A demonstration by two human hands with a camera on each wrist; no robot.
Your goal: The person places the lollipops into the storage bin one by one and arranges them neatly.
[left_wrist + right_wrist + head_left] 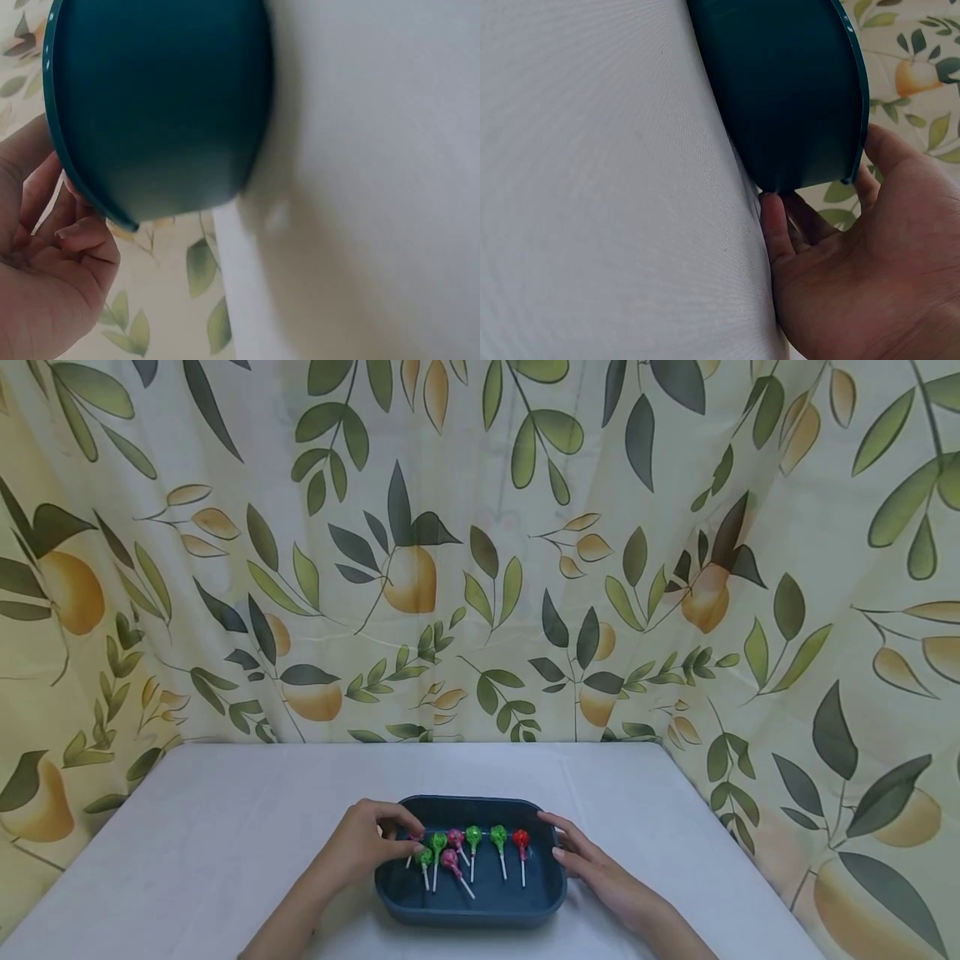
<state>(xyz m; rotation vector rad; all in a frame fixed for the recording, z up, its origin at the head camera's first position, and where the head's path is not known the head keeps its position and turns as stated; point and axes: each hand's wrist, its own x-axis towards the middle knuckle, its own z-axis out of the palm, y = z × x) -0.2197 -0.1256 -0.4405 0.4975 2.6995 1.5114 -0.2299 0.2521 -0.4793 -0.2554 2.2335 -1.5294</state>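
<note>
A dark blue-green tray (472,917) stands on the table with several wrapped lollipops in it, sticks toward the near side. My left hand (366,842) reaches over the tray's left rim and pinches a pink lollipop (415,837) between thumb and fingertips. Right beside those fingers lies a green lollipop (424,857). At the tray's right end my right hand (600,868) holds the rim and outer wall; in the right wrist view its fingers touch the wall low down. The left wrist view shows my left hand (64,277) at the rim, its fingertips hidden.
Farther right in the tray are another green lollipop (498,836) and a red lollipop (521,838). A white cloth (247,827) covers the table. Behind it and along both sides hangs a curtain (480,568) printed with leaves and fruit.
</note>
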